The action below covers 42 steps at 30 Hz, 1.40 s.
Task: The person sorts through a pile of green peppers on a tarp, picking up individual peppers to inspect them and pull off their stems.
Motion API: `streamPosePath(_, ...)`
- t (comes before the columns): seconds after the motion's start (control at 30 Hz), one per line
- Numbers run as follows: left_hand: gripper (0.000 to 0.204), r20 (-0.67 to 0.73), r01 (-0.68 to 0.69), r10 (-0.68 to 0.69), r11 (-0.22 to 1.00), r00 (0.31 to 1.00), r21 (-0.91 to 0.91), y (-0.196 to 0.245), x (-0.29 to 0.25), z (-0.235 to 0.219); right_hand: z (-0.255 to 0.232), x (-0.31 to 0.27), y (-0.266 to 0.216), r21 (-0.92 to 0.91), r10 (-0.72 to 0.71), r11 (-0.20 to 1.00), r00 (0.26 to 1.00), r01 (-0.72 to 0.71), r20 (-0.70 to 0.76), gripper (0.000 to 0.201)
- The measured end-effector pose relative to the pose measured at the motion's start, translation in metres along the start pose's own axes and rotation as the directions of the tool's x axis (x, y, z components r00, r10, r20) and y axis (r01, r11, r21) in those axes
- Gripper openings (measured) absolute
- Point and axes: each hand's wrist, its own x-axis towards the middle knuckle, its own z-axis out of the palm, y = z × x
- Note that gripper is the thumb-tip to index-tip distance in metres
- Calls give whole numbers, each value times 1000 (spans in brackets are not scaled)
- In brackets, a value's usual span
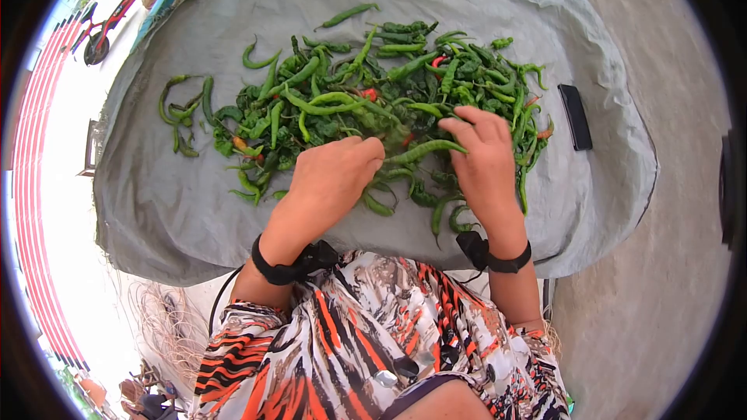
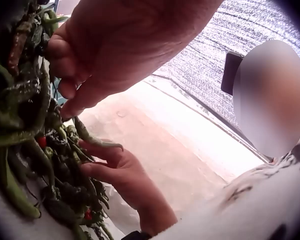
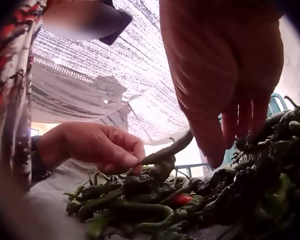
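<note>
Between the thumb and fingertips of my left hand (image 1: 337,176) is one end of a long green chili pepper (image 1: 426,151). The pepper points right, its other end near my right hand (image 1: 484,162). In the left wrist view that far tip (image 2: 114,145) sticks out free beside the right hand. My right hand reaches over the chili pile (image 1: 327,70) with its fingers loosely extended, the fingertips right at the peppers. The right wrist view shows the left thumb and fingers (image 3: 127,155) pinching the pepper above the pile. Most peppers are green, with a few red ones.
A grey cloth (image 1: 179,210) covers the surface under the peppers. A black phone (image 1: 575,117) lies at the right of the pile. Several peppers (image 1: 180,113) lie at the pile's left edge. A red scooter (image 1: 113,12) stands beyond the far left.
</note>
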Motion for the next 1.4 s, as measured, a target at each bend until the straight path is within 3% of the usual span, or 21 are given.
streamPosePath(0.07, 8, -5, -11, 11, 1000, 1000, 10, -1, -3, -7, 4, 6, 1, -98, 26, 995, 994, -36, -104, 33)
streamPosePath(0.3, 6, 50, 3, -12, 982, 999, 189, -4, -3, -9, 30, 12, 6, -147, -97, 983, 992, 109, 84, 35)
streamPosePath(0.53, 8, 100, -14, -7, 978, 995, 207, -6, -4, -13, 9, 11, 11, 79, 62, 995, 995, -56, -78, 25)
streamPosePath(0.63, 18, -88, -91, 91, 996, 992, 8, -5, -1, -2, 0, 7, 10, 145, 34, 989, 996, -22, -82, 23)
streamPosePath(0.73, 29, -60, 58, -76, 967, 995, -248, 8, 10, 3, -5, 0, -1, 184, 22, 983, 1000, -20, -7, 24)
streamPosePath(0.83, 32, -72, 77, -115, 915, 991, -397, 12, 15, 15, -6, -5, -10, 203, -31, 979, 999, 23, 35, 26)
streamPosePath(0.93, 25, -131, -10, -85, 803, 988, -595, 18, 16, 14, -5, -9, -18, 229, -143, 965, 988, 125, 64, 29)
streamPosePath(1.1, 17, -129, 82, -235, 716, 963, -694, 14, 13, 18, -5, -8, -18, 182, -187, 969, 978, 168, 91, 30)
streamPosePath(1.2, 14, -127, 150, -317, 717, 940, -680, 10, 15, 17, -14, 1, -22, 288, -231, 940, 964, 185, 135, 31)
streamPosePath(1.23, 14, -127, 175, -341, 724, 931, -667, 8, 16, 17, -15, 5, -22, 302, -172, 945, 976, 125, 134, 33)
streamPosePath(1.33, 22, -150, 118, -222, 853, 963, -509, -1, 19, 28, -18, 20, -17, 334, -10, 942, 987, -46, 162, 38)
streamPosePath(1.4, 36, -107, 152, -236, 850, 966, -504, 3, 18, 31, -14, 34, -14, 197, -42, 980, 988, 13, 145, 40)
